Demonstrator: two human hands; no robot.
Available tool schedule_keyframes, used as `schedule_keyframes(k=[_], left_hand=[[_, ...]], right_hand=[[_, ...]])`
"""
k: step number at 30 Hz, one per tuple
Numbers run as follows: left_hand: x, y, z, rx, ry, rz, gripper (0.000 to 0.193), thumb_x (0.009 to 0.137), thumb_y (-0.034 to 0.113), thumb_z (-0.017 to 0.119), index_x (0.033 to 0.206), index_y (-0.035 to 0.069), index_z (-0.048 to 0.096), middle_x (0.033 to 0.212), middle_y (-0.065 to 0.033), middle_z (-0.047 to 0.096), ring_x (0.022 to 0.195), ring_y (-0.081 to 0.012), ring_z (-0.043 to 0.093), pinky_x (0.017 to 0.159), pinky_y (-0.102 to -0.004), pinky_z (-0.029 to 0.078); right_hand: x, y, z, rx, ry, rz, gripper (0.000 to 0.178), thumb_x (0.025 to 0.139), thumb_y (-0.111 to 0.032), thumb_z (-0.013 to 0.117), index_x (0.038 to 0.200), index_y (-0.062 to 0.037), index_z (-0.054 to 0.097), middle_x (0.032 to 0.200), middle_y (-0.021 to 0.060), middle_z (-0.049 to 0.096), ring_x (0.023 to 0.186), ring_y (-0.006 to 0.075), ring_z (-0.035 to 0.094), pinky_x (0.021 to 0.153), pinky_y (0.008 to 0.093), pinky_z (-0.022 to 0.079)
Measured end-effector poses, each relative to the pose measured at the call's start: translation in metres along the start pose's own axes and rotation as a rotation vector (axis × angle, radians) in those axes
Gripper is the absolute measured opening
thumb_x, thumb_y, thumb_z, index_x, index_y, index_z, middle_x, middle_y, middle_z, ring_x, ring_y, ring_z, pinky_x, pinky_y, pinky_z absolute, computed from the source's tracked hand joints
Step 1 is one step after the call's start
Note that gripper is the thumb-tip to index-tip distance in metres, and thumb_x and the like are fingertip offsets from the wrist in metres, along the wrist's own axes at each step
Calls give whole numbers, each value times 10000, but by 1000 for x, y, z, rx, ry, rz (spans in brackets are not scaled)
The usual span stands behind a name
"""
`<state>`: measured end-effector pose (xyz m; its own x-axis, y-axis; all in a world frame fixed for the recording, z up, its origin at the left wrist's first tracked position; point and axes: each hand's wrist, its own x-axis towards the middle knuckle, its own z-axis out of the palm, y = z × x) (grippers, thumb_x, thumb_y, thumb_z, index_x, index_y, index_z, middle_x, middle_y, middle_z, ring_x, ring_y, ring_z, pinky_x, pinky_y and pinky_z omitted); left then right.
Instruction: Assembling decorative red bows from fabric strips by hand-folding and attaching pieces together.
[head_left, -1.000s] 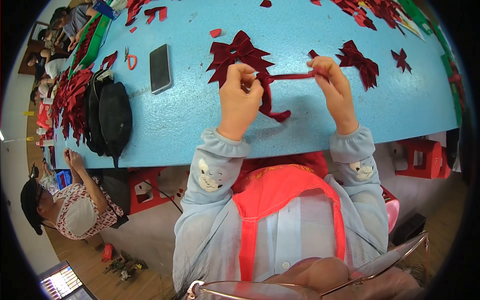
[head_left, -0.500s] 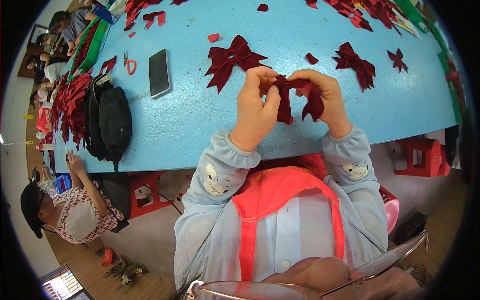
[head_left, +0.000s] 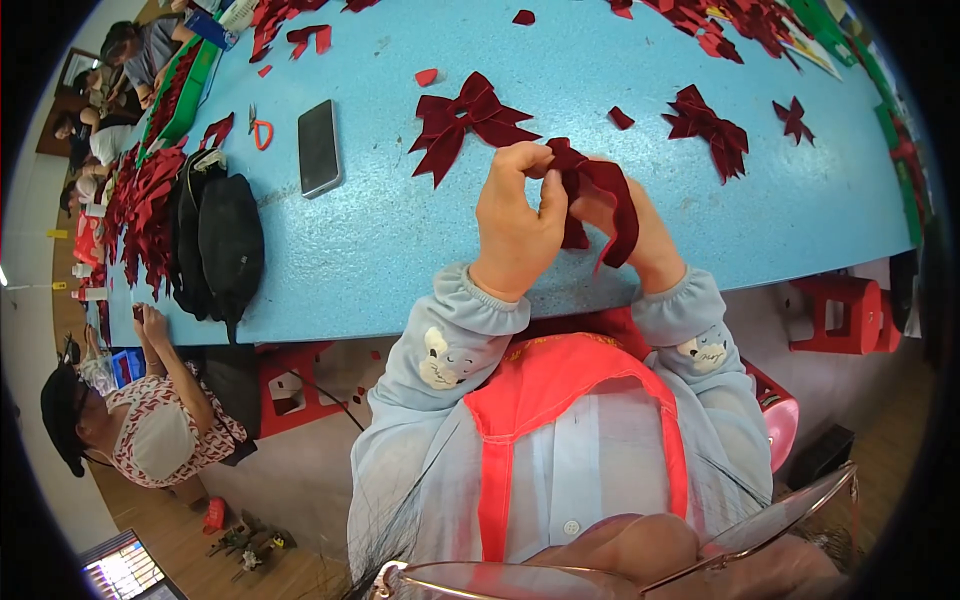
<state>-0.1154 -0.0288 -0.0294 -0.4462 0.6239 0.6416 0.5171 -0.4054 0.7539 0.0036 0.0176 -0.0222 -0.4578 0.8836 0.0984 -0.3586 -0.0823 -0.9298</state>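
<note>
Presently both hands meet above the blue table (head_left: 420,240); left hand (head_left: 517,225) and right hand (head_left: 632,228) pinch a folded dark red ribbon (head_left: 600,190) between them; a finished bow (head_left: 468,118) lies just beyond; a phone (head_left: 319,147) lies farther left.

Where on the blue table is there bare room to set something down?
Bare table lies between the phone, the black bag and the left hand. Also right of the right hand, below the bow. Far edge is crowded with red scraps.

Blue table (head_left: 400,250) bearing bows (head_left: 465,120), phone (head_left: 319,147), bag (head_left: 228,245).
</note>
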Motion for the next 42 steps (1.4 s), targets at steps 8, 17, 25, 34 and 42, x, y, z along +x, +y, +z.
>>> schedule_keyframes(k=[8, 17, 25, 34, 42], left_hand=[[10, -34, -26, -199, -58, -262, 253, 732, -87, 522, 963, 15, 505, 895, -111, 551, 748, -232, 574, 683, -300, 470], [28, -35, -36, 335, -293, 49, 269, 744, 10, 573, 1011, 33, 553, 967, -110, 549, 859, -244, 543, 686, -309, 452], [55, 91, 10, -323, -570, -269, 221, 819, 171, 637, 969, 16, 588, 870, -52, 603, 736, -142, 549, 609, -252, 429], [79, 237, -21, -598, -830, -726, 186, 845, 184, 621, 888, 3, 628, 762, -12, 611, 640, -66, 548, 570, -203, 424], [110, 322, -79, -285, -960, -801, 168, 840, 164, 614, 926, 20, 622, 802, -17, 626, 674, -75, 579, 605, -198, 459]], right_hand=[[10, -37, -94, -45, -217, -53, 258, 899, -249, 503, 877, 8, 518, 532, -18, 401, 477, 55, 334, 465, 225, 252], [37, -83, -89, -188, -281, 105, 358, 873, -172, 529, 1166, 33, 503, 784, 59, 577, 667, 108, 524, 662, 225, 414], [4, -131, -36, -126, -285, -110, 514, 816, -25, 565, 1304, 2, 407, 1048, 87, 598, 959, 150, 574, 850, 262, 438], [-69, -219, -42, -452, 24, -464, 383, 819, 19, 541, 1194, -7, 469, 1028, 36, 587, 925, 137, 572, 814, 248, 433], [-90, -234, 8, -341, -609, -728, 340, 724, 54, 614, 1029, -28, 489, 976, 46, 538, 832, 132, 494, 792, 281, 410]])
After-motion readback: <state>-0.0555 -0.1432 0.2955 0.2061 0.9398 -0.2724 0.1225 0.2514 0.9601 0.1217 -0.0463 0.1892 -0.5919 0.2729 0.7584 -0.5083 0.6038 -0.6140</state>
